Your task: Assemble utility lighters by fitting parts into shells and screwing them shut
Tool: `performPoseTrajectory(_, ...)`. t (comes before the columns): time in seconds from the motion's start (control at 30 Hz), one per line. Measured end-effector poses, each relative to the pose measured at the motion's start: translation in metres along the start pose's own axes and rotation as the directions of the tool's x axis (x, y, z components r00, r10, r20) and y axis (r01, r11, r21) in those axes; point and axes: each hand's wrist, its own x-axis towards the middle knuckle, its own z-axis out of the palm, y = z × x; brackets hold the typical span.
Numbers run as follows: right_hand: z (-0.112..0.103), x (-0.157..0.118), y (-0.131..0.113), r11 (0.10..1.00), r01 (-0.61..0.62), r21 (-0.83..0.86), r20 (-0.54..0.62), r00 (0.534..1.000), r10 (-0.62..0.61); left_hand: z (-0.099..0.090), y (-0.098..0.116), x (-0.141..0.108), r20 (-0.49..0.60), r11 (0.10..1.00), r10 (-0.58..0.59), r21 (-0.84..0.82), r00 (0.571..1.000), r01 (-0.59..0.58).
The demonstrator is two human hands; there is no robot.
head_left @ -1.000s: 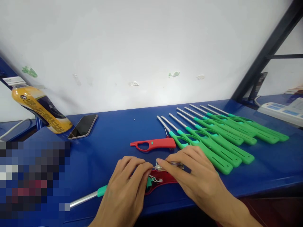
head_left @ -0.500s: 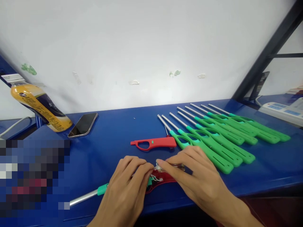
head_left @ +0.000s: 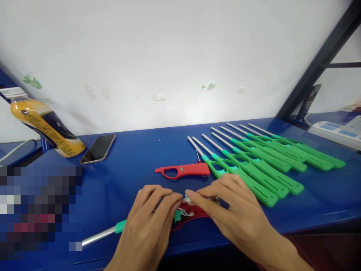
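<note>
Wall: white, scuffed, with patches of peeled residue; it backs a blue table.

Far left: one yellow bottle, white-capped, leaning as I see it. Just right of it, one phone, dark screen up.

Right half: a row of green lighters, laid side by side and partly overlapping, metal tubes toward the far side, handles toward the near right. Beyond them, at the far right, one white device and a dark post.

Centre: one red casing half, lying with its finger loop to the left, just beyond the hands. Behind its right end, one thin metal shaft, partly hidden.

Near centre, under the hands: one open red casing, with a teal trigger and white wires; a metal tube with a teal collar reaches out to the left.

Left hand: over the casing's left part, fingers drawn close together; I cannot tell what sits between them.

Right hand: thumb and fingers pinching a clear part, whitish at its left end, above the open casing.
</note>
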Motion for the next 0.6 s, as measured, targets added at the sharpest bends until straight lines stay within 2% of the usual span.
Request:
performPoseTrajectory(0.27,0.0005,-0.0037,0.0016,1.000,0.005,0.007,0.012,1.000,-0.005,-0.0031,0.0030,0.0057,0.024,0.999,0.005,-0.045,1.000,-0.004)
performPoseTrajectory(0.6,-0.0009,-0.0040,0.0002,0.999,-0.007,0.032,0.022,1.000,0.007,-0.0041,0.0063,0.0066,-0.005,0.998,0.039,-0.041,0.999,-0.039)
